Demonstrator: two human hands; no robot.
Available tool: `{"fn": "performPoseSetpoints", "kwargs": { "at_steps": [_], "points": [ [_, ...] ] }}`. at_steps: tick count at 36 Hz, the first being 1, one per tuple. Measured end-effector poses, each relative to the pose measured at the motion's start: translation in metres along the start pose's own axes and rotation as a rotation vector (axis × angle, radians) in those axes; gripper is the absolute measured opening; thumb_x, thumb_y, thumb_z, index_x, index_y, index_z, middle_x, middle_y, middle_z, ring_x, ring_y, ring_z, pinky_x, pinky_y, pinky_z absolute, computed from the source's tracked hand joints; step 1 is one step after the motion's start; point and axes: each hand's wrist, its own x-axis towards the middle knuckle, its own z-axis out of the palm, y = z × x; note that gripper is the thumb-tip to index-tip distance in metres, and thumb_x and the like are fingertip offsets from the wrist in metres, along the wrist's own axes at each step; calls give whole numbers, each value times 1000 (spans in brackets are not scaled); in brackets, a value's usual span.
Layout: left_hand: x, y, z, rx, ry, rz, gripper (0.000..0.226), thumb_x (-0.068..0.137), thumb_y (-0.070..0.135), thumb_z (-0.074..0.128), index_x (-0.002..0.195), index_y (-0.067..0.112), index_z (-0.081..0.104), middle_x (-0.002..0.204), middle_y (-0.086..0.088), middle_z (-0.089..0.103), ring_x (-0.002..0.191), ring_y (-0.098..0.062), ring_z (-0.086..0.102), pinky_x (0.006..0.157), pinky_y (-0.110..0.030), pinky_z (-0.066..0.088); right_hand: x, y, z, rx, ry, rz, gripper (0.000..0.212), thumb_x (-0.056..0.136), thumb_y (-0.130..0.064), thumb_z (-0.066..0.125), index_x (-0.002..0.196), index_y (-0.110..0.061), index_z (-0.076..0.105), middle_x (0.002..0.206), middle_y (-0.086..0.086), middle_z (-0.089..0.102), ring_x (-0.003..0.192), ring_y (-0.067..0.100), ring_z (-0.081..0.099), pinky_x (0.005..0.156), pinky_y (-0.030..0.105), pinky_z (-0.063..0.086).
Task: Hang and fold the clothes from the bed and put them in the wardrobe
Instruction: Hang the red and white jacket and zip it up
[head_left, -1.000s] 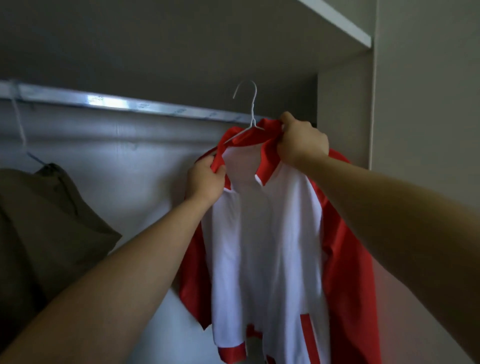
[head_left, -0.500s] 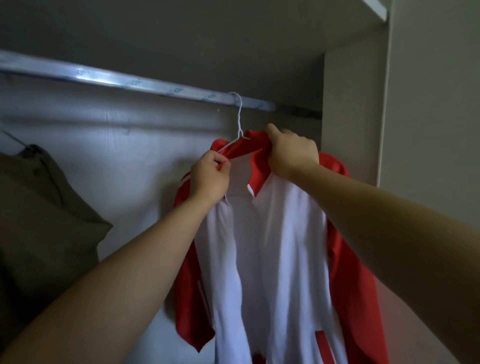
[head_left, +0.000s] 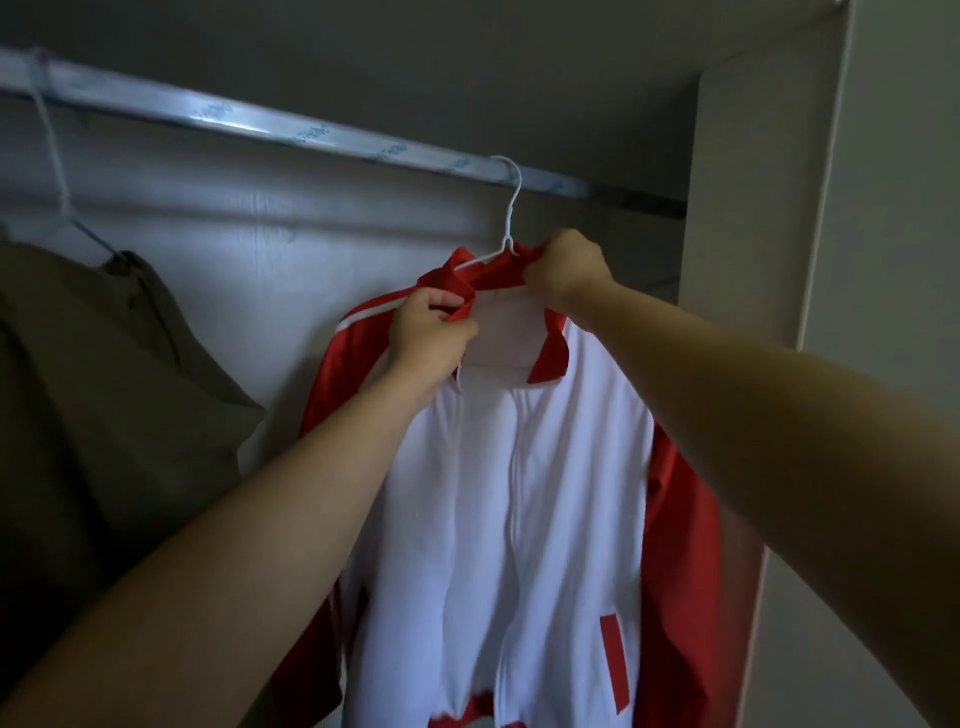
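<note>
The main risk is the jacket (head_left: 519, 493) sliding off its thin white wire hanger (head_left: 508, 228). The fabric looks smooth, and if the collar is tugged unevenly one shoulder could slip down the wire and drag the rest after it. A second risk is the hook: it appears to sit over the metal rail (head_left: 291, 132), but an upward or sideways pull on the collar could lift it off, dropping hanger and jacket together inside the wardrobe. Letting go on one side only could also leave the jacket hanging crooked, close to the wardrobe's side panel (head_left: 748, 208). The left grip (head_left: 431, 332) is clamped on the red collar at the near-left side, fingers pinching the cloth. The right grip (head_left: 566, 270) is curled round the collar just beside the hanger's neck, touching or nearly touching the wire. The jacket hangs straight down below both grips, white front facing out with red sleeves at its sides, well apart from the brown garment (head_left: 104, 389) hanging further left on the same rail.
</note>
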Motion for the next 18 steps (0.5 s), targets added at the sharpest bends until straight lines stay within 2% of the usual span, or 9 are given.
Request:
{"fn": "performPoseSetpoints", "kwargs": {
  "at_steps": [3,5,7,9,13,16,18],
  "points": [
    [-1,3,-6,-18,-15,-8,35,74,-1,71,102,19,64,84,0,66,68,-6,63,57,-16,47,-4,-2,3,81,15,-42,24,91,-14,56,110,-6,68,108,15,68,100,34,66,89,44,57],
    [-1,4,-9,0,-23,12,33,73,-1,69,96,23,65,78,1,66,60,-2,61,53,-14,46,-9,0,4,28,17,-109,27,89,-10,53,114,-13,64,111,15,66,102,36,64,86,41,54],
    [-5,1,-9,30,-40,53,31,72,-3,66,86,25,65,63,5,63,49,0,54,49,-14,44,-17,6,8,-114,41,-185,41,85,-9,51,124,-20,57,114,16,65,102,41,62,79,38,49],
    [-12,-9,-7,76,-73,94,29,71,-4,63,75,24,63,52,9,56,46,-4,51,48,-17,42,-28,13,16,-235,75,-266,57,81,-8,50,135,-25,48,116,19,65,101,44,62,77,40,47],
    [-28,-35,-5,213,-143,216,31,67,-6,62,60,24,53,43,12,40,44,-2,37,48,-21,34,-40,25,30,-345,70,-368,64,84,-7,48,146,-23,39,119,20,61,100,44,61,74,45,50],
    [-27,-44,-8,290,-160,265,32,65,-5,63,60,25,53,45,12,40,50,-4,38,55,-22,34,-35,28,31,-403,74,-389,60,86,-5,49,144,-20,40,116,19,62,97,44,62,70,44,49],
    [-25,-46,-10,303,-162,265,31,66,-5,63,63,25,54,48,10,40,53,-4,38,58,-25,35,-34,29,32,-362,45,-381,63,85,-4,51,145,-18,39,118,20,62,100,43,62,73,42,49]
  ]
}}
